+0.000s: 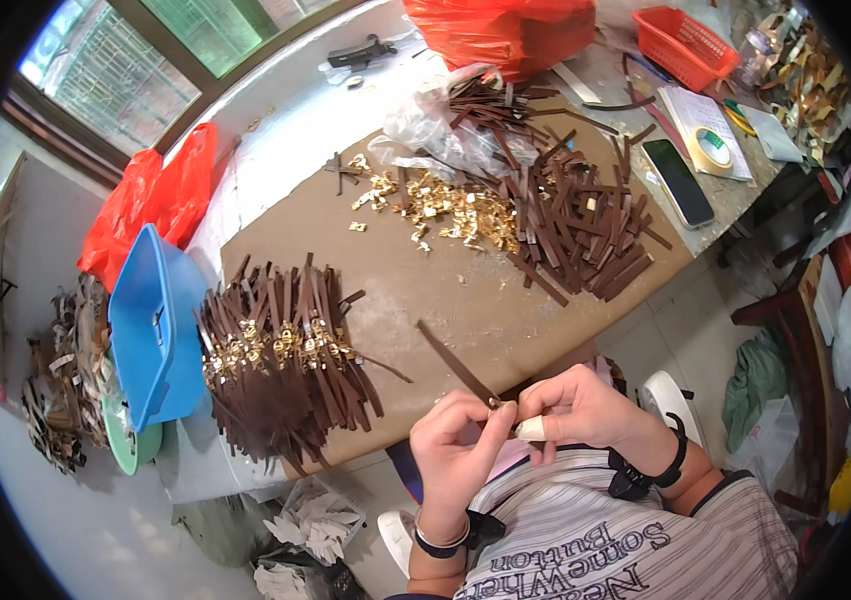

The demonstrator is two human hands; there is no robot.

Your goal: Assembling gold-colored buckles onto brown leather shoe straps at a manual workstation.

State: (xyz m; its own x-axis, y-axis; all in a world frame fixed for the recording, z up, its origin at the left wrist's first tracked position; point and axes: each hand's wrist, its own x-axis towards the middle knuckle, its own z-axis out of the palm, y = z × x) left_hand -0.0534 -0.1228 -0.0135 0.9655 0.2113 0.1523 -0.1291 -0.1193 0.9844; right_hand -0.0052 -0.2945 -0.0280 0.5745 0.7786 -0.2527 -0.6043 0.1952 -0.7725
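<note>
A narrow dark brown strap [450, 358], which looks like leather, slants up and away from my fingers over the table's near edge. My left hand [460, 440] pinches its near end between thumb and fingers. Closed beside it, my right hand [580, 410] meets that same end; a pale wrap covers its thumb tip. A tiny gold glint shows at the fingertips, mostly hidden. Left of my hands lies a thick bundle of brown straps with gold buckles [280, 345]. Farther off are loose gold buckles [460, 210] and a heap of plain brown straps [585, 225].
Brown board [405, 290] covers the tabletop. A blue bin [155, 330] and red bag [150, 205] stand left. At the back sit another red bag [505, 35] and a red basket [685, 48]. A phone [678, 183], notebook [697, 120] and tape roll [712, 147] lie right.
</note>
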